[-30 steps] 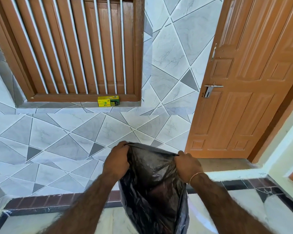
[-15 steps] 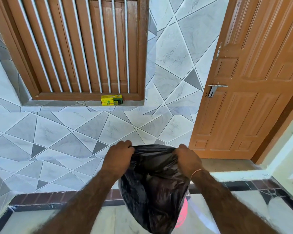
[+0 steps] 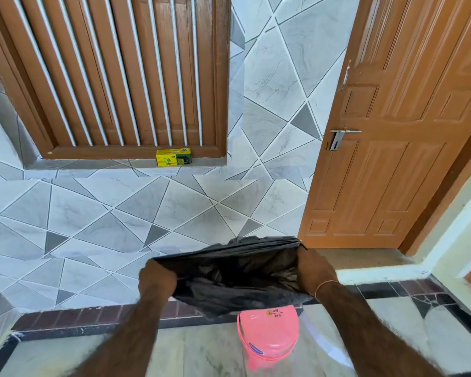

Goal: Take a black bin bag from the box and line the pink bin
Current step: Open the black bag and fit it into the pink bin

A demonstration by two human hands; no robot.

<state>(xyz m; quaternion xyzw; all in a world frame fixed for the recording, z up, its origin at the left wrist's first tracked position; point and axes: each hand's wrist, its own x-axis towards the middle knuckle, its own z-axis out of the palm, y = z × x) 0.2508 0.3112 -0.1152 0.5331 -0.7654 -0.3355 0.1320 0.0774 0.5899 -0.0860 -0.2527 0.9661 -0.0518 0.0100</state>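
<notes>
The bin bag point(image 3: 237, 278) is hanging between the left hand point(image 3: 158, 278) and the right hand point(image 3: 314, 270), directly above the bin point(image 3: 268, 336). Behind the bin, the box point(image 3: 173, 157) is sitting on the window ledge point(image 3: 93, 164); the door point(image 3: 397, 131) is standing right of the box.

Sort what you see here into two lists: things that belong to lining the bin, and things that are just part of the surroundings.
Belongs to the job:
black bin bag, held open by left hand and right hand
pink bin, on the floor below the bag
yellow box, on the window ledge

Just surroundings:
wooden door
barred window
tiled wall
</notes>
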